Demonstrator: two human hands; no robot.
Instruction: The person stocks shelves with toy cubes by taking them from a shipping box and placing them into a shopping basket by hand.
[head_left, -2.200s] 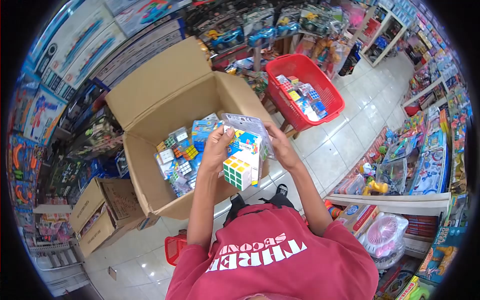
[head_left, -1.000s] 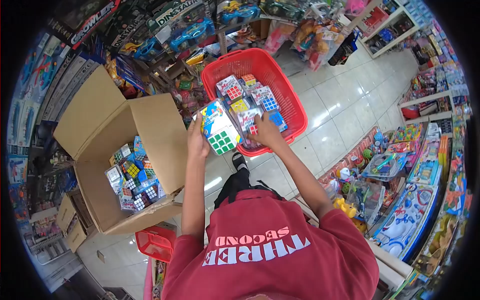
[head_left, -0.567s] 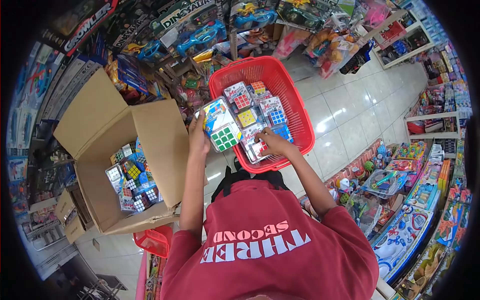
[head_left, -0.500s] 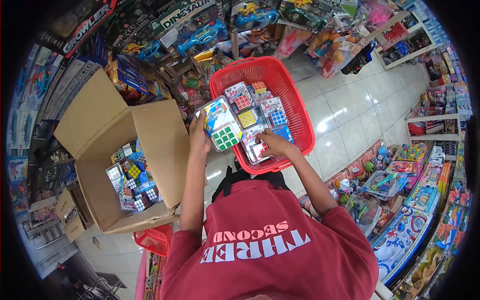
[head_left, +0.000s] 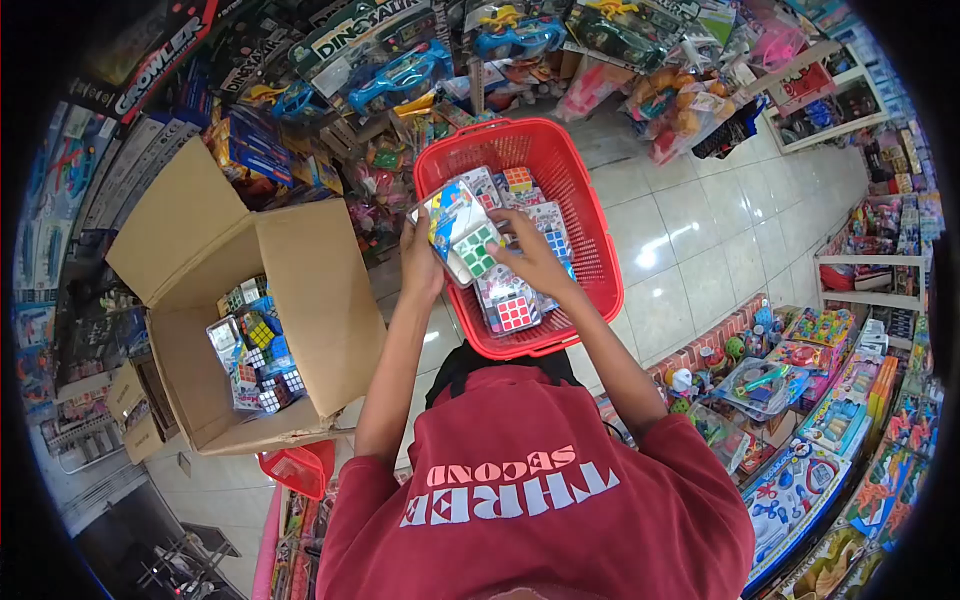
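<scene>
Over the red basket (head_left: 600, 260), both hands grip a packaged puzzle cube (head_left: 465, 240).

Left hand (head_left: 420, 262) clasps the pack's near edge; right hand (head_left: 535, 258) pinches its other side. It looks light, with stiff, slick plastic, best held by the card edges. Beyond, more cube packs (head_left: 510, 312) fill the basket; a cardboard box (head_left: 300, 290) stands left.

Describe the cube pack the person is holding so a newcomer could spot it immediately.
Find the red basket on the tiled floor, right of the open cardboard box. Above its near left side, the left hand and right hand hold one blister-packed cube between them. Unlike the packs lying flat in the basket, it is lifted and shows a green-and-white face.
</scene>
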